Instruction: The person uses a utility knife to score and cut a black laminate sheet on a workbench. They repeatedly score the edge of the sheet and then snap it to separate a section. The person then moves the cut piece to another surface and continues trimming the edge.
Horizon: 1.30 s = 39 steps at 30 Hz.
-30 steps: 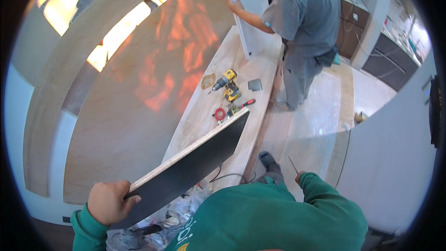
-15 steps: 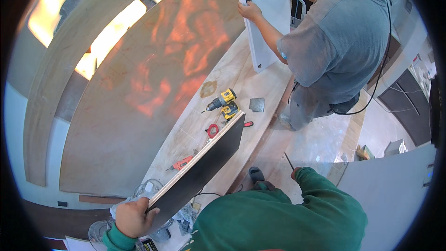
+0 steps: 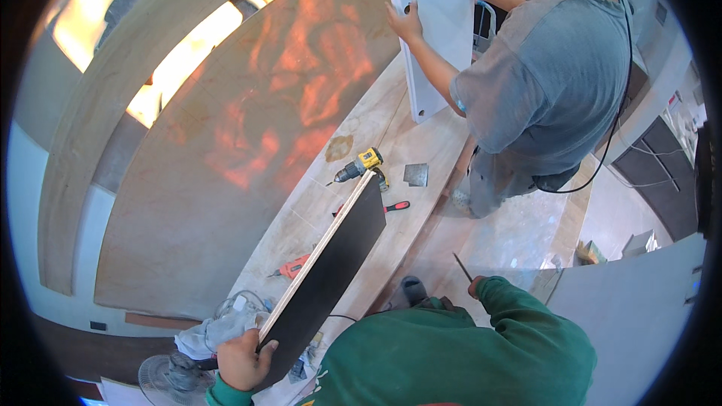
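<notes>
My left hand (image 3: 242, 361) is closed on the near end of a black-faced plywood board (image 3: 331, 263), thumb on the dark face. The board stands tilted on its long edge, its pale layered edge upward, and its far end reaches over the bench (image 3: 304, 214). Beyond that end lies a yellow and black cordless drill (image 3: 361, 164), partly hidden by the board. My right hand (image 3: 475, 287), mostly behind the green sleeve, is closed on a thin dark rod-like tool (image 3: 462, 267) pointing up and away; its kind cannot be made out.
Ahead on the right, another person (image 3: 541, 68) holds a white panel (image 3: 444, 37) upright on the bench. A grey square plate (image 3: 416, 174), a red-handled tool (image 3: 397, 206) and an orange power tool (image 3: 292, 265) lie there. A fan (image 3: 169, 380) stands at lower left, beside a large curved brown panel (image 3: 203, 203).
My left hand has moved right, and the board's far end has swung left, now covering the red ring and more of the drill. The other person's near fingers have lifted from the white panel's edge.
</notes>
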{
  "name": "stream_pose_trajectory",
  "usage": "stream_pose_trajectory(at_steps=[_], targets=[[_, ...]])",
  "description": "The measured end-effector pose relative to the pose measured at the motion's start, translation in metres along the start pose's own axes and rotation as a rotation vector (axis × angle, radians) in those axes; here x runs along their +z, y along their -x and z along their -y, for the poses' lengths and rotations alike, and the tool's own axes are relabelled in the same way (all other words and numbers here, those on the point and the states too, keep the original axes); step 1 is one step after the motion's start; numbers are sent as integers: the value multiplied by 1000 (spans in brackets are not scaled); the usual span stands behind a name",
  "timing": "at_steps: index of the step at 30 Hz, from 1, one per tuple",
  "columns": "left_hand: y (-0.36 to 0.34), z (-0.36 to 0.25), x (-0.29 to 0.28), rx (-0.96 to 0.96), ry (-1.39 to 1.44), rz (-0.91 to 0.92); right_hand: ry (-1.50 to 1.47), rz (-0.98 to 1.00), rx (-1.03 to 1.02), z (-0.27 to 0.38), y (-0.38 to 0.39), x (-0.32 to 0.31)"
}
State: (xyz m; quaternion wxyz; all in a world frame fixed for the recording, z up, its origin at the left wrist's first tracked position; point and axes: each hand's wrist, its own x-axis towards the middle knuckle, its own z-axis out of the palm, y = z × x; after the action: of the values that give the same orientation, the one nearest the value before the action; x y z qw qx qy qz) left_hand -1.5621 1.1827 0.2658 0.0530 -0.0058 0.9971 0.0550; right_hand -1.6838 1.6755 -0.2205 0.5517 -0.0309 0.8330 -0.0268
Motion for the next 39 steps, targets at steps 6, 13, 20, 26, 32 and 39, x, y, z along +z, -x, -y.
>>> stream_pose_trajectory(at_steps=[6, 13, 20, 26, 32, 39], targets=[[17, 12, 24, -21, 25, -38, 457, 72, -252, -19, -17, 58], [33, 31, 48, -8, 30, -41, 358, 102, -155, -12, 24, 64], [27, 36, 65, 14, 46, 20, 66, -3, 64, -13, 39, 45], [1, 15, 74, -7, 36, 43, 245, 32, 15, -43, 6, 11], [-60, -28, 96, -61, 12, 95, 356, 2, -81, -88, -56, -58], [-131, -91, 126, -147, 96, 147, 131, 21, -143, -135, -96, -148]])
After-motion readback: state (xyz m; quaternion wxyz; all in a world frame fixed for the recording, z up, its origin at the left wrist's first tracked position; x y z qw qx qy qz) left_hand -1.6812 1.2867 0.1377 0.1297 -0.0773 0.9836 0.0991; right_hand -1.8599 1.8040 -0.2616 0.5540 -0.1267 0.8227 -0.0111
